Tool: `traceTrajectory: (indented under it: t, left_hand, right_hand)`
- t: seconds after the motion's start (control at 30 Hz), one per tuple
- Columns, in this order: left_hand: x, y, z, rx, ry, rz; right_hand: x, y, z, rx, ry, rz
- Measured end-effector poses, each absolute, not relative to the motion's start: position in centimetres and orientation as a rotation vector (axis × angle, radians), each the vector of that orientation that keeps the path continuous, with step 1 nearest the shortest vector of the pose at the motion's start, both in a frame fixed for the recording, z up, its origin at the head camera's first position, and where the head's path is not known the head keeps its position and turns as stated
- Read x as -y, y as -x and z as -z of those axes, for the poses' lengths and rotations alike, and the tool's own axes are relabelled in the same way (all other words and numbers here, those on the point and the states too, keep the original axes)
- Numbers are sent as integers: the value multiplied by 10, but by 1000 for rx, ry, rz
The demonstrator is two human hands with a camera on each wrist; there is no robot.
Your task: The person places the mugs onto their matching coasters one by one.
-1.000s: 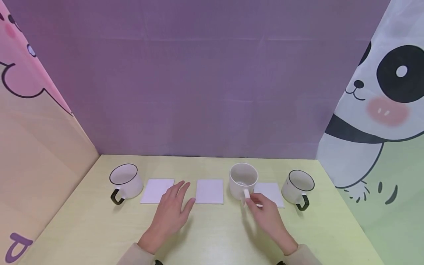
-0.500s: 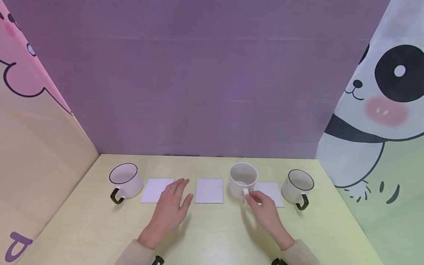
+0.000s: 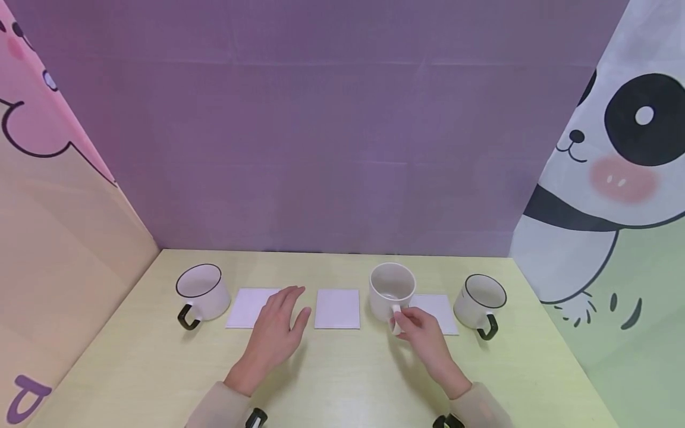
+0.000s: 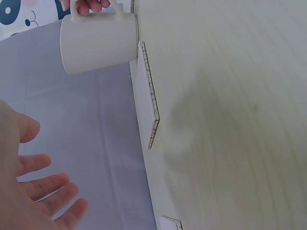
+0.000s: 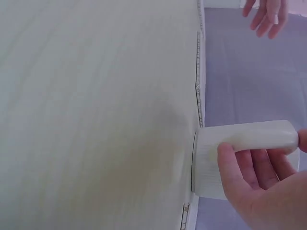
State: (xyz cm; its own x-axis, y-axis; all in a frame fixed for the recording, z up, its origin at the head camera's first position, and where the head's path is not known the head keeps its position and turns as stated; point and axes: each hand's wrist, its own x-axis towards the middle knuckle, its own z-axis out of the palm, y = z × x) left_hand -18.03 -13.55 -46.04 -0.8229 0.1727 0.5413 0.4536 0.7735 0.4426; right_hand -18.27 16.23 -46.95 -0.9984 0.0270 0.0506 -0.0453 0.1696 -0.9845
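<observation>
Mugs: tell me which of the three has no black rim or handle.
The middle mug, all white, its handle pinched by the right hand. The left mug and right mug have black rims and handles.

White ribbed mug (image 5: pixel 211 167) standing on pale table (image 5: pixel 96 120), handle (image 5: pixel 259 135) pinched by right hand (image 5: pixel 261 187), thumb on near side. Flat white squares' edges (image 5: pixel 197 91) beyond mug. Left hand (image 5: pixel 266 14) spread, well apart, at far edge.

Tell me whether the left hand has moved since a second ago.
Yes, slightly. The left hand has edged away from the middle white square toward the left white square, and its fingertips now lie over that square's corner.
</observation>
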Motion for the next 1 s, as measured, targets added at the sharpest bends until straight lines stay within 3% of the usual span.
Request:
traceTrajectory:
  t: [0.4,1.0]
  left_hand:
    - [133,186,460,2489,438,901]
    - [130,195,467,2524,408,974]
  right_hand:
    - [-162,188,471,2184,56,-2348]
    - [-159,187,470,2178,55,-2337]
